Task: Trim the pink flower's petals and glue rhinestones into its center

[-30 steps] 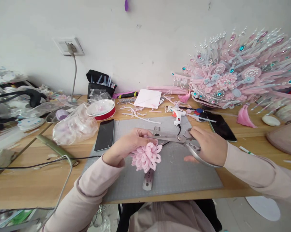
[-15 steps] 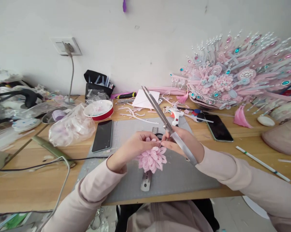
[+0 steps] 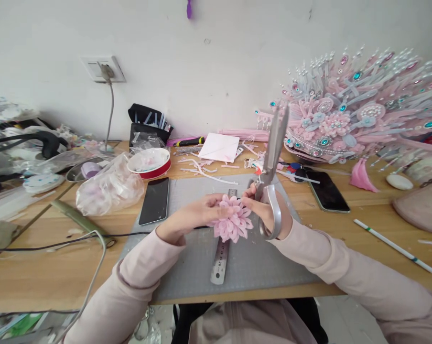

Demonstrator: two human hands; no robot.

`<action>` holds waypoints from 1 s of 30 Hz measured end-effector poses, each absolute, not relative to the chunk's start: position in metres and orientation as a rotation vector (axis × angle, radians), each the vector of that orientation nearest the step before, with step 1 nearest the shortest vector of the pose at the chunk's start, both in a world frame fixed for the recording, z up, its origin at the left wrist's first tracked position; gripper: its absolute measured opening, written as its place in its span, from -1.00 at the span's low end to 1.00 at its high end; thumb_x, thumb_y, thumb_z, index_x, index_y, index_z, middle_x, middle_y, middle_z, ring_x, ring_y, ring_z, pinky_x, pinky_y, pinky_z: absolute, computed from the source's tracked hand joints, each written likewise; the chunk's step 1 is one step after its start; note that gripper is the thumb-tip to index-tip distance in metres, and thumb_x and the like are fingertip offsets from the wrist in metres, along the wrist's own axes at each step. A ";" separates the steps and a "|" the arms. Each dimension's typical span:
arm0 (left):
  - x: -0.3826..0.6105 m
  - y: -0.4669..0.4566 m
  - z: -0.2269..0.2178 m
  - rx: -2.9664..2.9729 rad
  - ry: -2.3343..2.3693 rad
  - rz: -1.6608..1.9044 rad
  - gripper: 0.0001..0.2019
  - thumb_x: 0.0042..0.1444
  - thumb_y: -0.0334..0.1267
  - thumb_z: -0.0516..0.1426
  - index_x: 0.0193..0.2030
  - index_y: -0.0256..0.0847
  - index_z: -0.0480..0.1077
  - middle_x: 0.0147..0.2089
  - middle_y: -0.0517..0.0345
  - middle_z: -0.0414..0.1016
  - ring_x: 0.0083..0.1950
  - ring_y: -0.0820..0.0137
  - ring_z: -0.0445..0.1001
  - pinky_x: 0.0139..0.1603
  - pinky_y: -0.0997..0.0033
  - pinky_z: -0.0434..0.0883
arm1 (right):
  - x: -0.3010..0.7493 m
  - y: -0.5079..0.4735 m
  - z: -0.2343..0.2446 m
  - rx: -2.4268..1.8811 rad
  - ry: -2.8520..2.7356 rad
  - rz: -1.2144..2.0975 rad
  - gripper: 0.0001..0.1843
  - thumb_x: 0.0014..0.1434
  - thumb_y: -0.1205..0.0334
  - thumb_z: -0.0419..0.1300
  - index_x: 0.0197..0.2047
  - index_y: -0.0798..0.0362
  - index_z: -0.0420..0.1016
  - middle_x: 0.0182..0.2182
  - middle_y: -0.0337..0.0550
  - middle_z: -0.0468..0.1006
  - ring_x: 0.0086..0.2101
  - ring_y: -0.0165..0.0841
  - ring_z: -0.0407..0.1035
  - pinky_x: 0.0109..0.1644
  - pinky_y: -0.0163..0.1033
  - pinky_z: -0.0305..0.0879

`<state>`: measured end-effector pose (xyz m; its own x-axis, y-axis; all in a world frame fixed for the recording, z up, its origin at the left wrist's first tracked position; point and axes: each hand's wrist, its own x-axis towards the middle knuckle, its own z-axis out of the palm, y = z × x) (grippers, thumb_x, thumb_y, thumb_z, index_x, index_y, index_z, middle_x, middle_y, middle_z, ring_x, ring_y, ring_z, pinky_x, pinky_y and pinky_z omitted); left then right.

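Note:
A pink layered fabric flower (image 3: 233, 224) is pinched between the fingers and thumb of my left hand (image 3: 205, 210), above the mat. My right hand (image 3: 264, 208) carries a pair of metal scissors (image 3: 271, 167), its blades pointing up and away from me and a handle loop hanging by the wrist. The right thumb and fingertips are at the flower's upper right edge, where they seem to touch its petals. Beneath the flower a steel ruler (image 3: 219, 267) lies on the grey cutting mat (image 3: 187, 274).
A phone (image 3: 154, 200) lies left of my hands, another phone (image 3: 329, 191) to the right. Behind are a red-rimmed round tub (image 3: 162, 169), a white square card (image 3: 219, 147) and scraps. A large pink beaded headdress (image 3: 345, 110) stands back right. A cable (image 3: 130, 234) crosses the left side.
The scissors have swung more upright in my right hand. The flower has turned its face more toward me and risen slightly. The view has shifted a little.

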<state>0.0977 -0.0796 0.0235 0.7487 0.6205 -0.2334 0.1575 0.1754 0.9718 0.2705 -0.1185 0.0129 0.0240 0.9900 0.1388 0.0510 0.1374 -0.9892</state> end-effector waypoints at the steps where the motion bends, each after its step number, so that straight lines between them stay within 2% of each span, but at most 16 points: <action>1: 0.097 -0.078 0.023 1.347 0.660 0.351 -0.59 -0.14 -0.09 0.24 -0.18 -0.31 0.37 -0.26 0.06 0.49 -0.29 0.36 0.44 -0.28 0.42 0.35 | 0.270 -0.118 0.010 -1.134 -1.239 1.065 -0.71 -0.16 0.17 0.22 -0.48 -0.01 0.12 -0.55 -0.34 0.32 -0.50 -0.42 0.25 -0.38 -0.26 0.21; 3: 0.097 -0.077 0.021 1.314 0.630 0.353 -0.56 -0.22 -0.17 0.29 -0.18 -0.30 0.35 -0.27 0.07 0.49 -0.30 0.38 0.44 -0.26 0.42 0.36 | 0.268 -0.118 0.005 -1.101 -1.170 1.071 -0.70 -0.16 0.18 0.22 -0.47 -0.02 0.11 -0.55 -0.35 0.32 -0.50 -0.42 0.25 -0.36 -0.25 0.20; 7: 0.100 -0.077 0.017 1.347 0.701 0.404 -0.70 -0.15 -0.21 0.26 -0.28 -0.27 0.34 -0.36 0.20 0.46 -0.39 0.46 0.41 -0.35 0.47 0.34 | 0.271 -0.117 -0.002 -1.063 -1.180 1.095 -0.73 -0.12 0.19 0.21 -0.50 -0.01 0.12 -0.58 -0.37 0.26 -0.52 -0.44 0.22 -0.38 -0.27 0.18; 11: 0.098 -0.076 0.017 1.500 0.801 0.418 -0.74 -0.10 -0.19 0.23 -0.31 -0.28 0.34 -0.41 0.24 0.40 -0.43 0.50 0.37 -0.42 0.52 0.30 | 0.294 -0.116 0.001 -1.109 -1.455 1.076 -0.73 0.05 0.01 0.03 -0.52 0.01 0.15 -0.62 -0.34 0.20 -0.60 -0.45 0.14 -0.48 -0.27 0.11; 13: 0.096 -0.076 0.020 1.572 0.835 0.410 -0.76 -0.09 -0.18 0.21 -0.32 -0.28 0.34 -0.44 0.25 0.37 -0.44 0.50 0.35 -0.47 0.54 0.27 | 0.311 -0.118 0.006 -1.218 -1.642 1.018 -0.72 0.03 -0.03 0.03 -0.48 0.01 0.18 -0.60 -0.32 0.21 -0.59 -0.43 0.12 -0.49 -0.26 0.10; 17: 0.092 -0.077 0.028 1.625 0.841 0.382 -0.78 -0.07 -0.19 0.19 -0.33 -0.29 0.35 -0.47 0.25 0.35 -0.46 0.48 0.34 -0.50 0.53 0.26 | 0.340 -0.128 0.019 -1.428 -2.023 0.774 -0.68 -0.04 -0.03 0.12 -0.32 0.03 0.25 -0.47 -0.20 0.34 -0.48 -0.32 0.26 -0.44 -0.23 0.16; 23: 0.090 -0.078 0.032 1.687 0.803 0.393 -0.72 -0.07 -0.21 0.19 -0.22 -0.30 0.41 -0.39 0.17 0.43 -0.41 0.45 0.37 -0.45 0.51 0.30 | 0.356 -0.143 0.028 -1.499 -2.384 -0.009 -0.53 -0.13 -0.13 0.21 -0.31 0.06 0.24 -0.36 -0.05 0.36 -0.31 -0.17 0.31 -0.31 -0.14 0.23; 30: 0.086 -0.077 0.028 1.607 0.755 0.406 -0.71 -0.08 -0.24 0.21 -0.17 -0.25 0.43 -0.26 0.14 0.51 -0.36 0.44 0.43 -0.39 0.52 0.33 | 0.355 -0.148 0.028 -1.542 -2.459 -0.230 -0.51 -0.13 -0.18 0.19 -0.36 0.07 0.23 -0.35 -0.03 0.37 -0.33 -0.19 0.30 -0.30 -0.16 0.24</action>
